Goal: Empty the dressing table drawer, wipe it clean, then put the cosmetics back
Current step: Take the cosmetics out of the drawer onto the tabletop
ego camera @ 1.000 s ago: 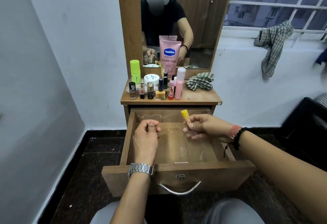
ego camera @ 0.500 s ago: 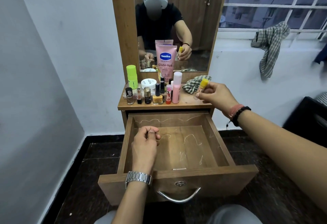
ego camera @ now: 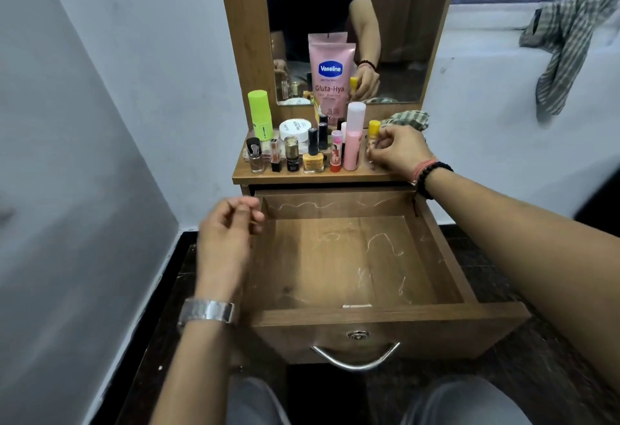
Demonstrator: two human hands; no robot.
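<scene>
The wooden drawer (ego camera: 369, 315) is pulled out and holds nothing but pale scuff marks and a small white strip at its front. On the dressing table top (ego camera: 302, 177) my right hand (ego camera: 397, 151) grips a small yellow-capped bottle (ego camera: 374, 128), upright just right of the pink bottle (ego camera: 354, 143). A row of cosmetics stands there: nail polishes, a white jar (ego camera: 295, 128), a green bottle (ego camera: 260, 114) and a pink Vaseline tube (ego camera: 330, 72). My left hand (ego camera: 228, 237) hovers over the drawer's left wall, fingers loosely curled, nothing visible in them.
A checked cloth (ego camera: 409, 119) lies bunched at the table top's back right, behind my right hand. Another checked cloth (ego camera: 567, 42) hangs from the window ledge. A mirror backs the table. The white wall is close on the left. My knees sit under the drawer handle (ego camera: 355, 357).
My right hand lifted the yellow-capped bottle out of the drawer and brought it down onto the table top beside the pink bottle. My left hand moved from inside the drawer to its left wall.
</scene>
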